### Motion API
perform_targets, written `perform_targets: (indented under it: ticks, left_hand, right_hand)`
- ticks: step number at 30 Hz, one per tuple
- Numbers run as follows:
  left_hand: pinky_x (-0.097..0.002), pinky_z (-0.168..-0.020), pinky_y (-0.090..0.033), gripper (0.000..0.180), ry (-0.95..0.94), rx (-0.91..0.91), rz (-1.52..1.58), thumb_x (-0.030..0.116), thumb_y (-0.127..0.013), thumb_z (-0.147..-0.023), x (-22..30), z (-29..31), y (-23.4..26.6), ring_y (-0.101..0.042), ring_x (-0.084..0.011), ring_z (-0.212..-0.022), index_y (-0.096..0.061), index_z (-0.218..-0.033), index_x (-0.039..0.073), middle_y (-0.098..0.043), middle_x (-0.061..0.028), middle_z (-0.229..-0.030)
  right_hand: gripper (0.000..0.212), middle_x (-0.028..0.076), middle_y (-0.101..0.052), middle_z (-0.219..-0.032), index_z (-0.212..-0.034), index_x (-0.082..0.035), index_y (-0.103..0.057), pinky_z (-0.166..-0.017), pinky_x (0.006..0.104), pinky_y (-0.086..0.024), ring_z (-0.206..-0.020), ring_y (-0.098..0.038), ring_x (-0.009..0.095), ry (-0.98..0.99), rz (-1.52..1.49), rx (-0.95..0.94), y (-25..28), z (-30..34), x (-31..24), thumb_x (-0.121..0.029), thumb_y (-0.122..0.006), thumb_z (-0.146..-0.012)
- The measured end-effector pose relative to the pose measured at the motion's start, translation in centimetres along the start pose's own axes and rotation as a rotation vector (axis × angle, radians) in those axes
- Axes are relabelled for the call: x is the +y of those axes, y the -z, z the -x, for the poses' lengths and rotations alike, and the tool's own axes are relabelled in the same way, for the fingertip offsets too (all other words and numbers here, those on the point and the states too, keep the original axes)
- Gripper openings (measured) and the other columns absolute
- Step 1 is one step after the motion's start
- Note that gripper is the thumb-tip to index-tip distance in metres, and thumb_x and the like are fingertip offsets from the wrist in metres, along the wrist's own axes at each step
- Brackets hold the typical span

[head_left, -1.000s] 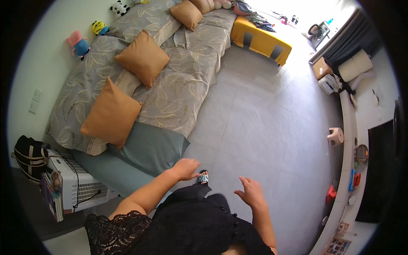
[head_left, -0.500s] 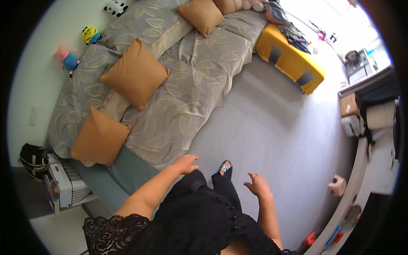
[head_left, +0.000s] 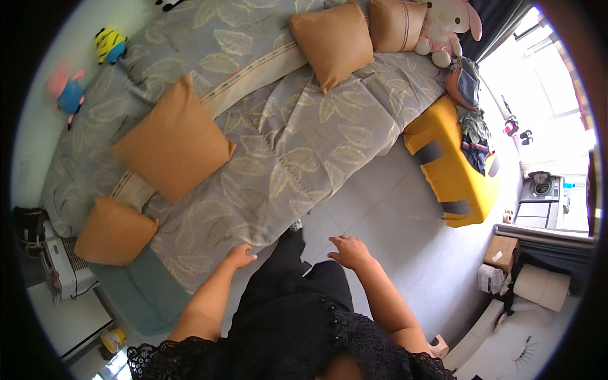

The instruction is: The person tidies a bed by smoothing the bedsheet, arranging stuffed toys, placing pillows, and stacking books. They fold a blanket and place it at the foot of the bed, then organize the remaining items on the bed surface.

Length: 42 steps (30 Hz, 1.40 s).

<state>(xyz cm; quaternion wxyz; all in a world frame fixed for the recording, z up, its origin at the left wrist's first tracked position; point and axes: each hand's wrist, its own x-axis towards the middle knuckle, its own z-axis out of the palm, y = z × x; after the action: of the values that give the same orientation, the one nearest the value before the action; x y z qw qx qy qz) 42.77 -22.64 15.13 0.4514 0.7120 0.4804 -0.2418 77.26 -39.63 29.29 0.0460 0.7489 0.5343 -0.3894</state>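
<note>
My left hand (head_left: 240, 256) hangs with fingers apart and nothing in it, near the front edge of the patterned grey sofa cover (head_left: 304, 152). Over the grey floor (head_left: 373, 196), my right hand (head_left: 349, 251) is also open and holds nothing. Tan cushions lie along the sofa: a large one (head_left: 177, 139) at the middle left, a smaller one (head_left: 117, 231) at the near left end, and another (head_left: 332, 43) toward the far side. At the far corner a pink and white plush toy (head_left: 446, 28) sits next to a striped tan cushion (head_left: 397, 24).
A yellow-covered bench (head_left: 443, 158) bears a grey bag (head_left: 464, 83) and clothes (head_left: 476, 136). Boxes (head_left: 500, 252) and a white cabinet (head_left: 475, 332) line the right side. Plush toys (head_left: 66, 92) hang on the left wall. A teal sofa base (head_left: 136, 291) shows at the near left.
My view has turned rightward and I stand closer to the sofa. Both hands remain empty; the right hand has swung inward, fingers now pointing left. More of the window side shows.
</note>
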Motion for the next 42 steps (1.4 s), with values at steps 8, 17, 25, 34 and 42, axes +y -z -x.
perform_targets:
  ticks: [8,17,25,34,42]
  left_hand:
    - [-0.0363,-0.085,-0.048,0.055,-0.003,0.233,0.238,0.031,-0.069,-0.077,13.4,-16.8,4.5,-0.062,-0.0259,-0.097,-0.053,-0.121,0.002,-0.06,-0.0173,-0.112]
    - [-0.0413,-0.092,-0.043,0.056,0.208,0.313,0.337,0.029,-0.068,-0.078,24.6,-23.2,1.8,-0.052,-0.0313,-0.11,-0.049,-0.125,0.003,-0.053,-0.0194,-0.12]
    - [-0.0451,-0.095,-0.036,0.056,0.845,0.881,0.327,0.024,-0.073,-0.07,28.5,-20.9,-7.4,-0.037,-0.0375,-0.118,-0.046,-0.115,0.005,-0.042,-0.0195,-0.124]
    - [-0.0391,-0.067,-0.046,0.02,0.85,0.853,0.729,0.006,-0.051,-0.073,13.8,-15.0,-9.0,-0.059,-0.0294,-0.075,-0.059,-0.089,-0.001,-0.061,-0.0151,-0.08]
    - [-0.0328,-0.06,-0.042,0.011,0.753,1.226,0.603,0.003,-0.051,-0.078,0.1,-2.4,4.3,-0.055,-0.0214,-0.065,-0.062,-0.08,0.003,-0.062,-0.0087,-0.072]
  right_hand:
    - [0.046,0.017,-0.06,-0.11,-0.116,-0.007,-0.057,-0.087,0.0416,-0.046,-0.104,-0.056,0.034,-0.007,-0.205,0.134,11.6,-14.8,15.8,-0.032,-0.065,-0.078]
    - [0.048,0.013,-0.055,-0.118,-0.118,-0.011,-0.055,-0.091,0.041,-0.044,-0.112,-0.05,0.031,0.247,0.055,-0.067,12.0,-29.6,23.7,-0.023,-0.069,-0.073]
    - [0.042,0.008,-0.05,-0.106,-0.104,-0.018,-0.059,-0.084,0.0426,-0.044,-0.103,-0.047,0.03,0.47,0.296,0.036,10.9,-32.6,24.8,-0.02,-0.075,-0.065]
    - [0.032,0.011,-0.051,-0.101,-0.096,-0.013,-0.059,-0.085,0.0429,-0.043,-0.101,-0.049,0.032,0.367,0.221,0.084,12.4,-32.5,24.2,-0.014,-0.074,-0.068]
    - [0.026,0.012,-0.058,-0.097,-0.101,-0.01,-0.06,-0.081,0.0421,-0.047,-0.095,-0.056,0.032,0.612,-0.018,-0.07,4.5,-31.5,14.3,-0.017,-0.066,-0.076]
